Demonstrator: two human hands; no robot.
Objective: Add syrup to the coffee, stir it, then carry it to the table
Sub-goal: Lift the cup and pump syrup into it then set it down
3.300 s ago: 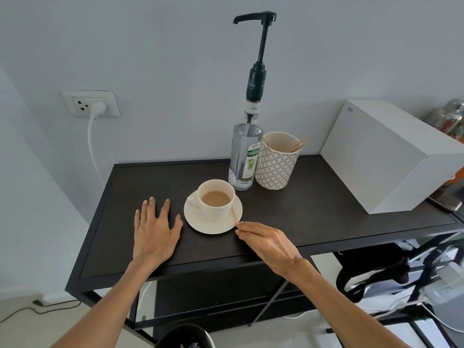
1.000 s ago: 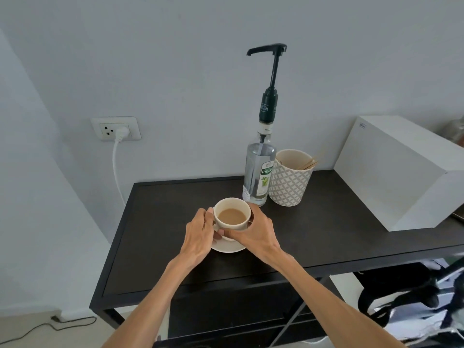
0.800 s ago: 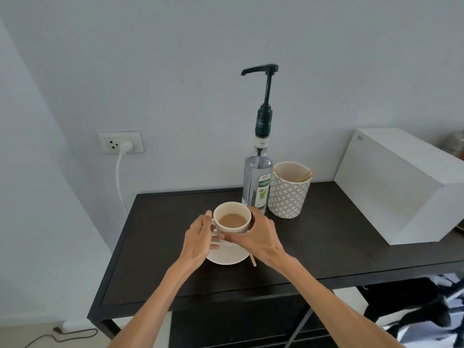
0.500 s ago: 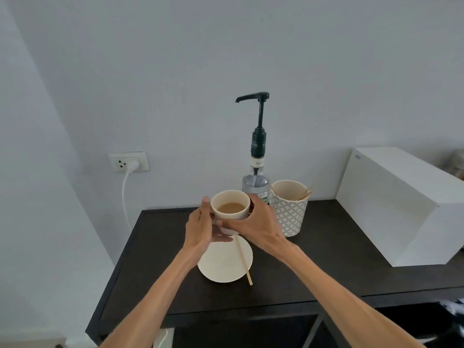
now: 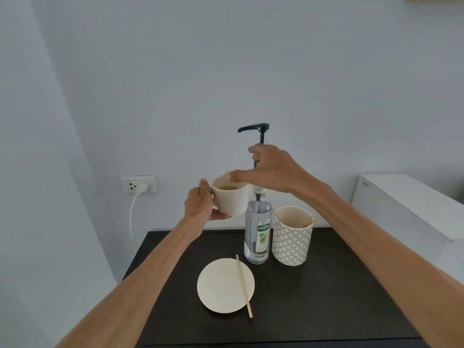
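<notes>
My left hand holds the cream coffee cup in the air, left of the syrup bottle and below its black pump spout. Milky coffee shows inside the cup. My right hand is off the cup, fingers spread, in front of the pump stem and hiding part of it. The cream saucer lies on the black table with a wooden stir stick across its right edge.
A patterned cup with more wooden sticks stands right of the bottle. A white box sits at the table's right. A wall socket with a white plug and cable is at the left.
Both hands lifted the cup off the saucer and raised it up beside the bottle. My right hand then let go of the cup and rose toward the pump stem.
</notes>
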